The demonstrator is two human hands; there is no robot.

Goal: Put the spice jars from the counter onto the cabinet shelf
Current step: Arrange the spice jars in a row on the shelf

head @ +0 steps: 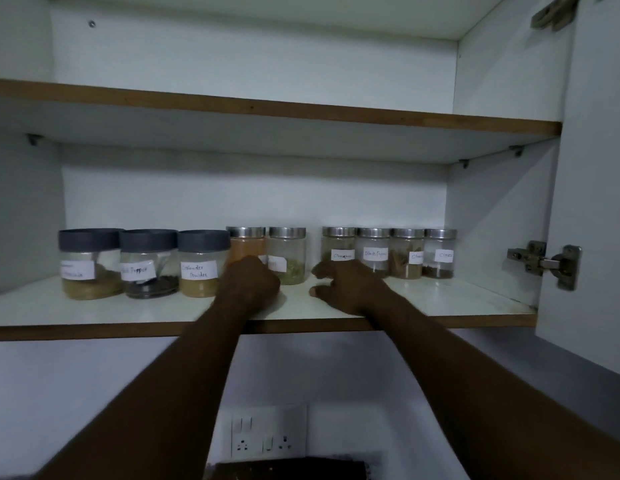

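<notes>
While both bare forearms reach up from below, nearest the camera sits a dark, blurred object [288, 469] at the bottom edge, and just above it on the wall a white switch-and-socket panel [268, 432]. Past that comes the brown front edge of the lower cabinet shelf [94, 331], over which the two hands cross. The left hand [255, 280] is curled into a loose fist in front of the orange-powder jar [246, 245], hiding its lower part; whether the fingers actually grip that jar cannot be told from here. The right hand [346, 285] lies palm-down with fingers spread and nothing in its grasp, its fingertips near the base of the cinnamon jar [338, 247], in the gap beside the green-herb jar [288, 254]. Nine spice jars stand in one row toward the back of the shelf. Three are wide with dark grey lids: a tan-powder jar [90, 263], a black pepper jar [149, 263] and a coriander powder jar [201, 263]. Six are narrower with steel lids: the orange and green ones, then the cinnamon one, a second black pepper jar [374, 249], a jar of brown pieces [407, 252] and a cloves jar [440, 252]. One hinge [544, 263] shows on the open door at right. Farthest up, the upper shelf [301, 112] spans the cabinet.
</notes>
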